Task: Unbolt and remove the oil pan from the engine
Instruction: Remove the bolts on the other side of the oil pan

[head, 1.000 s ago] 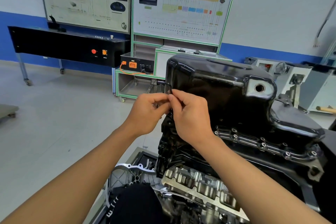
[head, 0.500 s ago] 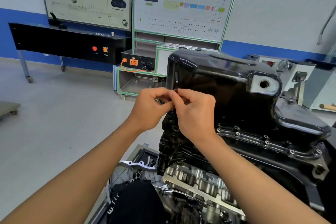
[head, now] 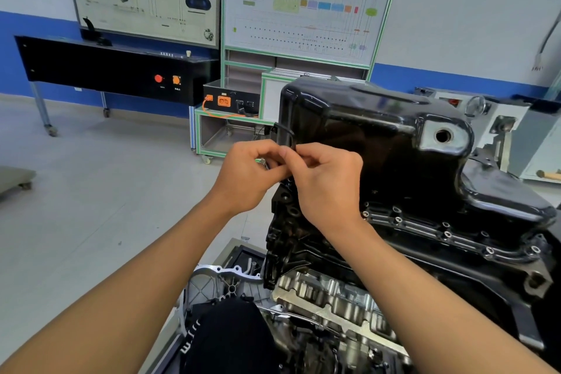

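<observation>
Oil pan (head: 379, 136) sits atop upturned engine (head: 334, 291). L hand (head: 246, 176) & R hand (head: 328, 182) fingers pinch a thin black loop (head: 285, 133) at pan's near corner. Pan prob heavy, stiff, glossy-slick: grab under flange

Oil pan (head: 379, 146): glossy black. Drain boss (head: 425, 136): bare grey metal. Thin strap (head: 283, 134) at pan's left edge: black. Engine block (head: 303, 240): black. Lower casting (head: 334, 297): silver. Console (head: 106, 70): black, red button (head: 158, 78), orange button (head: 176, 79). Board (head: 303, 24): white, green frame, blue header, multicoloured blocks. Connector (head: 224, 101): orange. Wall (head: 470, 24): white, blue band. Floor (head: 91, 191): grey. Cloth (head: 224, 340): black, white lettering.
</observation>
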{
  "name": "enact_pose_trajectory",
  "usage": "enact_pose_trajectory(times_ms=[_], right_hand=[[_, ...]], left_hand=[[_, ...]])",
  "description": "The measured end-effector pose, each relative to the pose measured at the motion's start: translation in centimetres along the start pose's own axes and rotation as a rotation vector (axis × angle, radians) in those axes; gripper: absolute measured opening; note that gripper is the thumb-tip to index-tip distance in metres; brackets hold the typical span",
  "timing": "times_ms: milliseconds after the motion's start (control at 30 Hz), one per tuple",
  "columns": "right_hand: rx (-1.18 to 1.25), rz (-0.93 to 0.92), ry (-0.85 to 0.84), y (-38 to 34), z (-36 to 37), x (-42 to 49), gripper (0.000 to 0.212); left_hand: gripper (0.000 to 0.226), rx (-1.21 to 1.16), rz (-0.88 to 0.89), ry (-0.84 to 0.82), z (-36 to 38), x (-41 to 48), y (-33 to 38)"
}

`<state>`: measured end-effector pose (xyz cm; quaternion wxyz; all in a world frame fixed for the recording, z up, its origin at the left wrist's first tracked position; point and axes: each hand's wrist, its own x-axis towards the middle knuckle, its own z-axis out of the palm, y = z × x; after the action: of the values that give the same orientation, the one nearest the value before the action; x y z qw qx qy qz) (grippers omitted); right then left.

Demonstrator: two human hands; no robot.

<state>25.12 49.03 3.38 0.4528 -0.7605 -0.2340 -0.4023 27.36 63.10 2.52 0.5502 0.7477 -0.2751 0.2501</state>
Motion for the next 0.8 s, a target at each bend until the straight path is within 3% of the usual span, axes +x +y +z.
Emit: enact_pose_trajectory(times_ms=[167, 267, 433, 567, 700, 800], right_hand=[[-0.036, 0.021, -0.159, 0.2, -0.7, 0.2, 0.028], [-0.071, 0.052, -0.221, 0.0, -1.1, 0.4, 0.031], [-0.053, 0.036, -0.059, -0.4, -0.7, 0.4, 0.028], [-0.014, 0.013, 0.017, -0.5, 0.0, 0.0, 0.006], [-0.082, -0.018, -0.068, -0.1, -0.3, 0.1, 0.011], [-0.113, -0.016, -0.183, 0.0, -0.9, 0.1, 0.023]], left_hand=[[0.019, -0.045, -0.008, -0.145, -0.4, 0.3, 0.3], [0.017, -0.018, -0.019, -0.118, -0.3, 0.4, 0.2], [0.011, 0.013, -0.016, -0.047, -0.1, 0.0, -0.1], [0.011, -0.007, -0.043, -0.011, -0.3, -0.2, -0.1], [0.01, -0.009, -0.018, 0.002, -0.4, 0.1, 0.0], [0.016, -0.035, -0.002, -0.078, -0.2, 0.1, 0.2]])
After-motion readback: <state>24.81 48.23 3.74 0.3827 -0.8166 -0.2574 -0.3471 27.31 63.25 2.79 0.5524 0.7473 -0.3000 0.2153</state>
